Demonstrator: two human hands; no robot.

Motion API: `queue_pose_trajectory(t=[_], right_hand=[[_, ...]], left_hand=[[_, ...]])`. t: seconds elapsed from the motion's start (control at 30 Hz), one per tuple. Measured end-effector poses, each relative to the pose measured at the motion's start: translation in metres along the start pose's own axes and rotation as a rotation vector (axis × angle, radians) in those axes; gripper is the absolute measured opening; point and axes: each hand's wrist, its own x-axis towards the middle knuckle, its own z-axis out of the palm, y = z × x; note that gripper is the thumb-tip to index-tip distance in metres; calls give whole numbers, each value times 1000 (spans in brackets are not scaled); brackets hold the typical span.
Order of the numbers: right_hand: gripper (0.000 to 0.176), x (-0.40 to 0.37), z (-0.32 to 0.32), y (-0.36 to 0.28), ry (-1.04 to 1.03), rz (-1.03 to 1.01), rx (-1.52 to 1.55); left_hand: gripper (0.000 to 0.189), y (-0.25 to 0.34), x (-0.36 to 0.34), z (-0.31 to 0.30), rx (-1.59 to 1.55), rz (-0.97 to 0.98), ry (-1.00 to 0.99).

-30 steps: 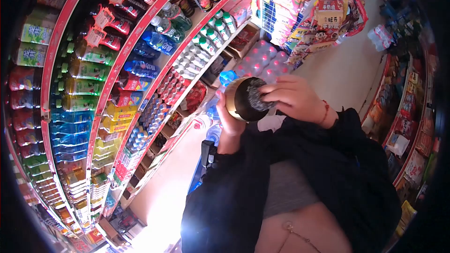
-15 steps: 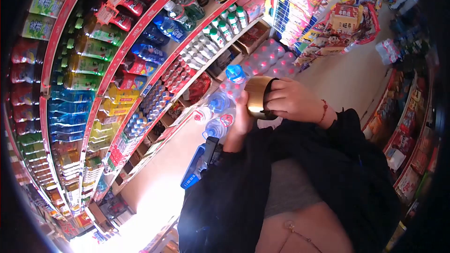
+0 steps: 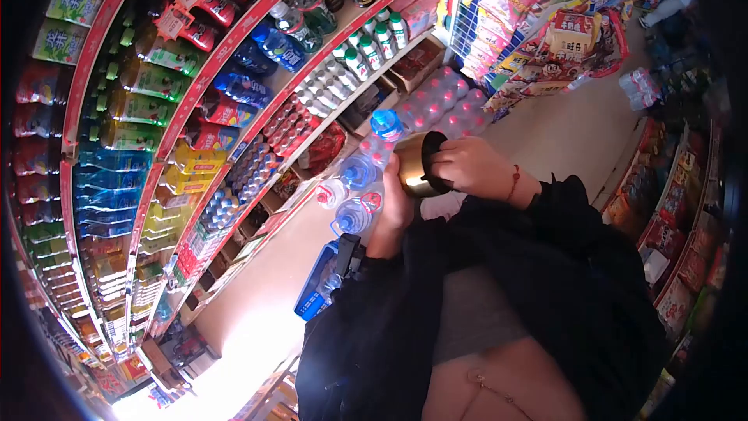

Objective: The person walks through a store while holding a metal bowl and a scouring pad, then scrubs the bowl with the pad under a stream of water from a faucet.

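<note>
A shiny gold cylinder [image 3: 413,162] with a dark end, perhaps a tin or a cup, is held in front of my chest. My left hand [image 3: 393,206] is closed round its left side, thumb up along the gold wall. On the other side my right hand [image 3: 479,168] has its bent fingers on the dark rim [image 3: 439,157]; the fingertips are partly hidden. Just beyond my left hand stand large clear water bottles [image 3: 354,214], one with a blue cap [image 3: 386,123].
Shelves of bottled drinks [image 3: 148,82] curve along the left. Shrink-wrapped bottle packs [image 3: 448,101] sit on the floor ahead, near hanging snack bags [image 3: 573,39]. A blue basket [image 3: 315,288] is by my left elbow. More shelves [image 3: 674,218] line the right.
The gold cylinder has turned and shifted slightly left, so more of its dark end shows. My right hand has moved left and a little down with it, its fingers now less spread.
</note>
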Motion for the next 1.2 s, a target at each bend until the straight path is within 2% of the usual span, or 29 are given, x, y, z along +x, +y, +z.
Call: queue_pose_trajectory(t=[0.1, 0.17, 0.3, 0.4, 0.5, 0.57, 0.6, 0.67, 0.7, 0.77, 0.8, 0.83, 0.87, 0.9, 0.97, 1.0, 1.03, 1.1, 1.17, 1.2], right_hand=[[10, 4, 3, 0, -20, 20, 172], [11, 8, 6, -2, 126, -25, 264], [13, 13, 11, 0, 150, -15, 133], [15, 11, 13, 5, 246, 16, -5], [17, 8, 9, 10, 137, 38, -5], [22, 8, -8, 8, 216, 23, 280], [22, 7, -21, 3, 217, 16, 287], [27, 3, -41, -7, 192, 348, 705], [27, 2, -39, -7, 186, 335, 714], [30, 0, -34, -4, 436, 276, 1080], [38, -2, -32, -2, 401, 299, 1167], [38, -5, -26, 2, 381, 285, 1176], [40, -7, -17, 7, 461, 323, 1338], [42, -2, -13, 7, 536, 365, 1498], [40, 9, -14, 3, 508, 348, 1495], [38, 12, -14, 3, 540, 419, 1614], [35, 14, -15, 5, 568, 496, 1729], [36, 16, -12, 11, 463, 448, 1745], [37, 20, -7, 13, 578, 363, 1721], [40, 22, -9, 16, 549, 419, 1715]], left_hand=[[62, -12, 5, -9, -75, -6, -23], [62, -16, 7, -11, -108, -9, -23], [59, -9, 4, -9, -23, -37, -18], [57, -9, 2, -7, -13, -6, 19], [60, -2, 2, -10, -24, 59, -24], [65, 3, 0, -10, -242, 48, 39], [64, 7, -2, -12, -306, 65, 2], [63, 13, -3, -17, -368, 99, -26], [65, 14, -4, -20, -372, 116, 1], [67, 21, -5, -20, -377, 151, 38], [68, 26, -7, -16, -466, 177, -88], [70, 32, -11, -11, -553, 207, -215], [79, 38, -14, -9, -546, 122, -212], [79, 37, -15, -12, -551, 149, -199], [90, 34, -15, -17, -545, 139, -163], [95, 41, -18, -10, -590, 133, -203], [95, 42, -20, -10, -603, 166, -190], [92, 43, -22, -10, -634, 180, -230], [90, 45, -25, -8, -666, 219, -215], [89, 47, -26, -7, -681, 225, -213]])
